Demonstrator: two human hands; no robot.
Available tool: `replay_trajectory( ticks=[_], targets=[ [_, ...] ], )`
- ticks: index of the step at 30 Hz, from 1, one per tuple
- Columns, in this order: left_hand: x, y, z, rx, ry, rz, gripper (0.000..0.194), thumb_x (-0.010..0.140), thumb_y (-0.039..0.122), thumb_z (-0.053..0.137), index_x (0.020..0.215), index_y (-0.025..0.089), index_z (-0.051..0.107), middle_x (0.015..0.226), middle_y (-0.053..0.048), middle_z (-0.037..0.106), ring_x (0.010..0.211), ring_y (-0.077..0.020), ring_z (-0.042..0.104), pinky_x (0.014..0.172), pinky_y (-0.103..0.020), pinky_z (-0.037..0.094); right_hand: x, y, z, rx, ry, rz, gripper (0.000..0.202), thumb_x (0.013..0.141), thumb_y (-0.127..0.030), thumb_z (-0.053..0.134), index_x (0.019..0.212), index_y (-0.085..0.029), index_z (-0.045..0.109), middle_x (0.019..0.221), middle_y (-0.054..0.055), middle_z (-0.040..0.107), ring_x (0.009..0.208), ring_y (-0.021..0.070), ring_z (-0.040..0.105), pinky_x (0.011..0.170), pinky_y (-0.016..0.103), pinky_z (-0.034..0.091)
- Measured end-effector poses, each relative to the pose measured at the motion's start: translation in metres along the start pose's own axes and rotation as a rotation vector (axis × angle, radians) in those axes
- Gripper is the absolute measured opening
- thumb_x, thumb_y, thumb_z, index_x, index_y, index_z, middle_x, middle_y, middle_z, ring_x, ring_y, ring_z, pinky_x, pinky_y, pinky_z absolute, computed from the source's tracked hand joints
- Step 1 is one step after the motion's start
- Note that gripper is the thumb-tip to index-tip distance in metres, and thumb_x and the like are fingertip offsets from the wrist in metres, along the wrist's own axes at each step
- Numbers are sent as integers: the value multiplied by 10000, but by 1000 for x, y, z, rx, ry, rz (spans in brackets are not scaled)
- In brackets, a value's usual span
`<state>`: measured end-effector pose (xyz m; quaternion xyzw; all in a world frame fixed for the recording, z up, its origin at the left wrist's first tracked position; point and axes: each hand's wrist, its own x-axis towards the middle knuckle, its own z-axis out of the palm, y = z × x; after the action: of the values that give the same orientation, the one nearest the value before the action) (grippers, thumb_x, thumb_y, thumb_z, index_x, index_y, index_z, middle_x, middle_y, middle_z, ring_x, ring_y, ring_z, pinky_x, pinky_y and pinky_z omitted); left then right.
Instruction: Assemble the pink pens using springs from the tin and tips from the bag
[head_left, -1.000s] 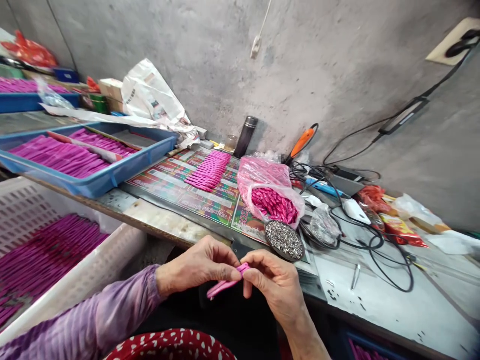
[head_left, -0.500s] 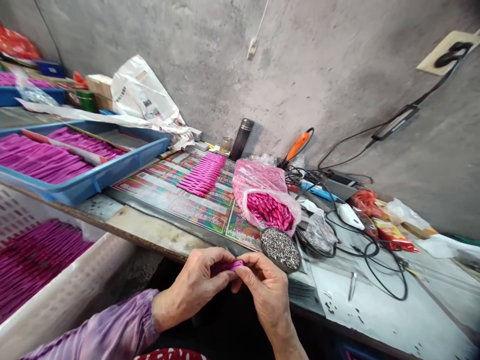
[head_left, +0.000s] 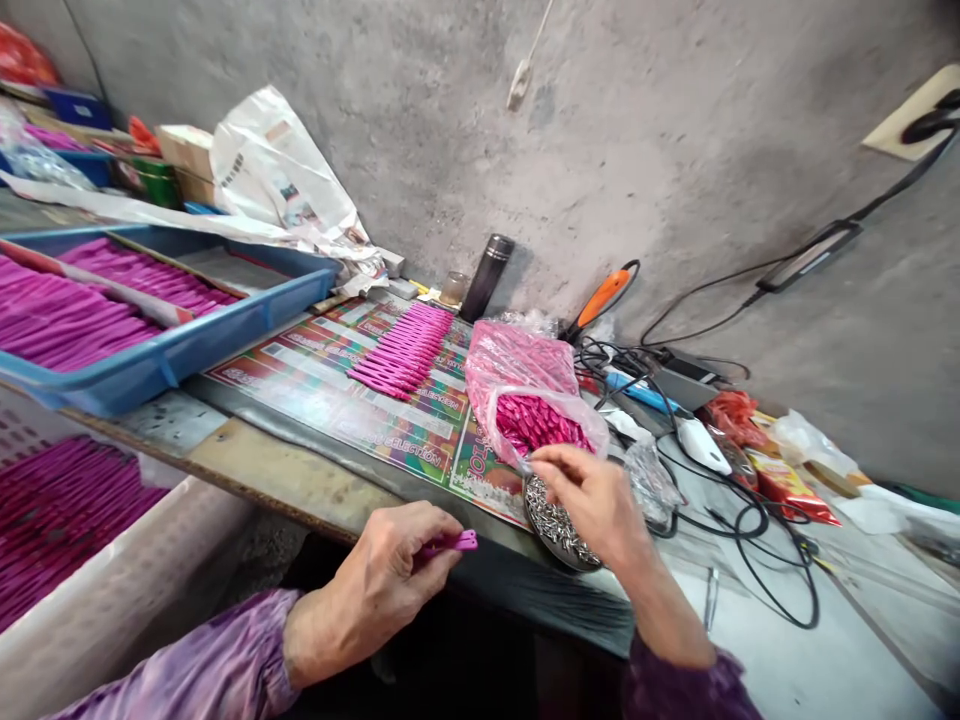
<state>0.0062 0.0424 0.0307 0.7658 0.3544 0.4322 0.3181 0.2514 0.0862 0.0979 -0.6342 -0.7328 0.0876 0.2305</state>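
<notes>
My left hand pinches a small purple plastic piece whose end sticks out past the fingertips, over the table's front edge. My right hand hangs over a round dish of small metal pins, thumb and forefinger together; something small and greyish seems to show at the tips, too small to name. Just behind the dish lies an open pink bag full of shiny purple pieces. A row of purple pieces lies on the printed mat.
At the left are a blue tray of purple pieces and a white basket below. A black flask and an orange-handled tool stand by the wall. Black cables, a white device and snack packets lie right.
My right hand has left the purple piece and moved right and up to the dish of metal pins. My left hand still holds the piece. The view has shifted slightly.
</notes>
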Motion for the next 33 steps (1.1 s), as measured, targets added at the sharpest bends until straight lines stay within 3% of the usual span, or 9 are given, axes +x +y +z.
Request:
replay_trajectory(
  ticks=[2,7,15,26,31,33],
  targets=[
    [-1,-2,-3,-3,2,8,107,920,143,612,946,173,712,802,0,732,716,-120,676,657,-201,458,29,17,-5,-137,37,7,215,901,-313,578,902,-203,763,877,61,779,784,229,709,765,346,526],
    [-5,-6,-10,35,7,-33,130,911,126,603,944,197,707,796,13,722,707,-121,671,654,-204,472,82,49,8,-366,39,46,188,878,-220,618,959,-187,785,1007,114,782,999,271,682,898,363,465],
    [-5,-10,-17,63,50,-5,116,901,133,608,903,191,708,750,14,725,658,-119,685,611,-181,475,97,67,25,-544,17,91,220,929,-240,617,1046,-179,793,1081,138,763,1008,261,679,847,330,447],
    [-8,-9,-17,51,25,-28,119,916,139,607,929,180,717,795,3,733,704,-115,684,641,-184,470,84,58,14,-483,97,110,132,815,-170,621,853,-180,747,879,91,756,856,251,687,768,327,457],
    [-13,-2,-22,23,24,-12,119,912,116,637,963,188,718,803,14,722,707,-97,653,662,-174,463,28,24,4,-308,153,77,170,852,-275,576,963,-218,692,911,52,756,806,225,703,753,324,510],
    [-15,2,-23,4,30,38,115,916,110,642,966,181,718,797,15,720,688,-86,643,644,-164,455,-6,4,5,-1,198,-26,150,840,-312,595,919,-218,679,795,29,729,695,199,689,678,298,539]
  ],
)
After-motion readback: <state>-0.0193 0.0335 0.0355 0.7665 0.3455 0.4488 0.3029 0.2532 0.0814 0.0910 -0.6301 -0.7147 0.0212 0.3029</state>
